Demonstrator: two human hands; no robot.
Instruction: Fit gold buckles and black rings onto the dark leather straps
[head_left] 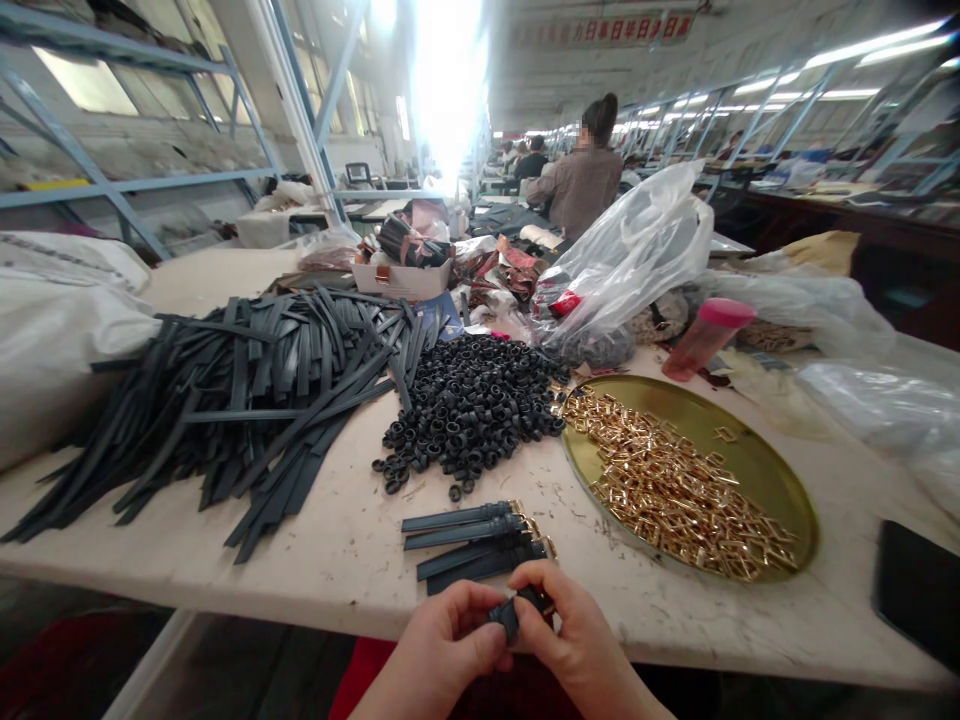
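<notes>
Close to the table's front edge, my left hand (pixel 459 640) and my right hand (pixel 561 622) pinch one dark strap (pixel 507 618) between them. Most of that strap is covered by my fingers, and whether a buckle is on it I cannot make out. Just beyond my hands lie several dark straps with gold buckles (pixel 469 527), side by side. Behind them is a heap of small black loops (pixel 472 400). To the left spreads a large pile of loose dark strips (pixel 262 370). On the right, a round gold tray (pixel 780 470) holds many gold buckles (pixel 675 490).
A pink-lidded jar (pixel 705 340) stands behind the tray, near a clear plastic bag (pixel 637 260). A black flat object (pixel 919 590) lies at the right edge. White sacks (pixel 67 340) bulge at the left. Another person (pixel 589 175) sits farther back.
</notes>
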